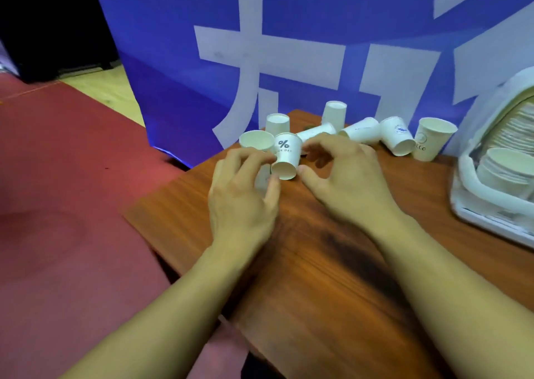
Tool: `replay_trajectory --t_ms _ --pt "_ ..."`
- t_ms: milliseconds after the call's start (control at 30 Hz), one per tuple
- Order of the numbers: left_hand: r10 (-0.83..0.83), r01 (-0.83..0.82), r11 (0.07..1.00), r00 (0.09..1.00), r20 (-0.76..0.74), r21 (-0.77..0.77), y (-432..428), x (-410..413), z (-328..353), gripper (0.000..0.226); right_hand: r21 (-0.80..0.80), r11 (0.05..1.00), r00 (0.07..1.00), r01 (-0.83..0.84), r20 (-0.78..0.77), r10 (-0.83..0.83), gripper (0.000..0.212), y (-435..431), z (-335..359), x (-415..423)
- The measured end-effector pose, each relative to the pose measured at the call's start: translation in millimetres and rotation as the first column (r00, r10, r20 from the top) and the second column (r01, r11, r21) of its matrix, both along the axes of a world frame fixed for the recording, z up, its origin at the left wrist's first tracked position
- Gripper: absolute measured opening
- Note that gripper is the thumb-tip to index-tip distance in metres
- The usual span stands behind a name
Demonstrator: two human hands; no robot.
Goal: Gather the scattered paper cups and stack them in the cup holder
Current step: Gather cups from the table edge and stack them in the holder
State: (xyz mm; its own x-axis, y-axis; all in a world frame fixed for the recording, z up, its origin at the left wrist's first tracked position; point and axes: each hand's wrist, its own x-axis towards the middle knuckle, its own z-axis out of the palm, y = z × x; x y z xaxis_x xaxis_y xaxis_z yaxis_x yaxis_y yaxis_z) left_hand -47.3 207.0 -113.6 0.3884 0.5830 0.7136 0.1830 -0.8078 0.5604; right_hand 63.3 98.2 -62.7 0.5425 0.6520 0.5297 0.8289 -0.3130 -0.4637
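A white paper cup printed with "%" (286, 155) sits tilted between my two hands above the wooden table (318, 277). My right hand (349, 182) pinches it, fingers on its right side and thumb by its base. My left hand (242, 193) curls around a plain cup (256, 141) whose open rim shows above my fingers; its body is mostly hidden. Several more white cups lie behind: two upside down (277, 124) (334, 112), two on their sides (316, 131) (361, 131), one leaning (397, 136), one upright (432, 141). The white cup holder (474, 188) stands at the right with a stack of cups (508, 167) in it.
A blue banner with large white characters (289, 60) hangs right behind the cups at the table's far edge. Red carpet (72, 191) lies to the left, below the table's left edge. Bare wood stretches from my hands to the near edge.
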Motion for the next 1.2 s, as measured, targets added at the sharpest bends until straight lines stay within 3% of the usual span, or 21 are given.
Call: replay_trajectory --t_ms 200,333,500,633,767,967,1033,1200 --pt "0.025 -0.034 0.997 0.994 -0.111 -0.074 36 -3 -24 0.039 -0.173 0.985 0.999 -0.025 0.038 0.032 0.037 49 -4 6" --pt "-0.013 -0.003 0.96 0.998 -0.056 -0.28 45 4 -29 0.058 -0.179 0.982 0.998 -0.059 -0.024 0.056 0.041 67 -9 5" --pt "0.001 -0.059 0.873 0.993 -0.12 -0.484 55 6 -32 0.032 -0.164 0.986 0.997 0.003 -0.08 -0.016 0.036 83 -20 2" --pt "-0.041 -0.015 0.835 0.995 -0.09 -0.549 60 6 -32 0.028 -0.179 0.982 0.991 0.066 -0.101 -0.085 0.033 87 -19 2" --pt "-0.056 -0.008 0.788 0.995 -0.085 -0.616 67 6 -32 0.027 -0.19 0.981 0.981 0.03 -0.183 -0.066 0.028 80 -16 2" --pt "-0.161 -0.019 0.778 0.96 -0.227 -0.628 65 3 -27 0.048 -0.139 0.987 0.986 0.08 -0.132 -0.099 0.026 55 -25 -5" --pt "-0.212 0.037 0.717 0.963 -0.168 -0.696 63 3 -26 0.048 -0.108 0.99 0.984 0.086 -0.145 -0.101 0.025 48 -26 -7" --pt "-0.135 0.222 0.443 0.974 0.179 -0.869 69 3 -22 0.014 -0.07 0.995 0.977 0.074 -0.194 -0.086 0.024 44 -13 -3"
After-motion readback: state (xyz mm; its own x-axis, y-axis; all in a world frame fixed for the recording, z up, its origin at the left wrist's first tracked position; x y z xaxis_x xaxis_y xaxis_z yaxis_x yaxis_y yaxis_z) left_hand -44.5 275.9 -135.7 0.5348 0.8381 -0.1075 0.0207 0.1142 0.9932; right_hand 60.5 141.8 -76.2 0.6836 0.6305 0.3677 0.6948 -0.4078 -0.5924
